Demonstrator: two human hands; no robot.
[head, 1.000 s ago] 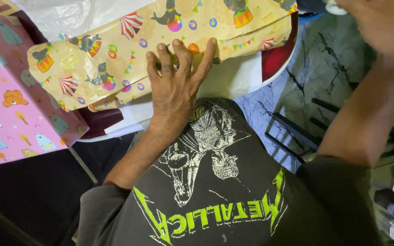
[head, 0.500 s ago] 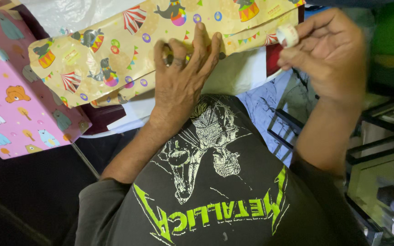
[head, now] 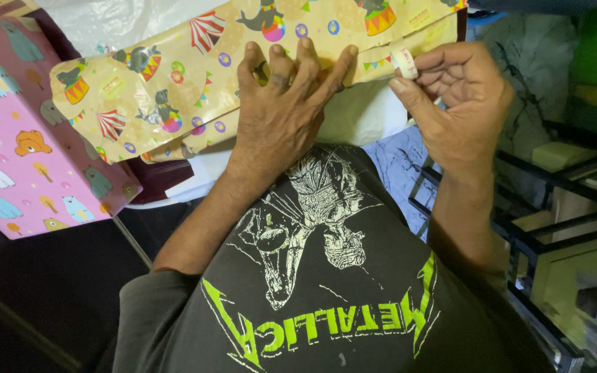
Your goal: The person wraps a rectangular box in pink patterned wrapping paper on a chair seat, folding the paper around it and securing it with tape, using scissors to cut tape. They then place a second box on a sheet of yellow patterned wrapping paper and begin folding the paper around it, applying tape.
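Hands pressing and taping a wrapped parcel

Left hand (head: 281,103) lies flat, fingers spread, pressing the yellow circus-print parcel (head: 174,90) down near the table's (head: 195,181) front edge. Right hand (head: 454,97) pinches one small tape roll (head: 403,61) at the parcel's right end. One pink animal-print box (head: 25,138) sits beside the parcel's left end. A black rack (head: 554,207) stands right.

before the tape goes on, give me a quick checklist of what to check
1. Left hand pressing the yellow circus-print wrapping paper flat: ok.
2. Small tape roll in the right hand: ok.
3. Loose end of tape pulled free: cannot tell.
4. Paper fold closed under the fingers: cannot tell, hand covers it.
5. Pink animal-print parcel apart from the hands: ok.
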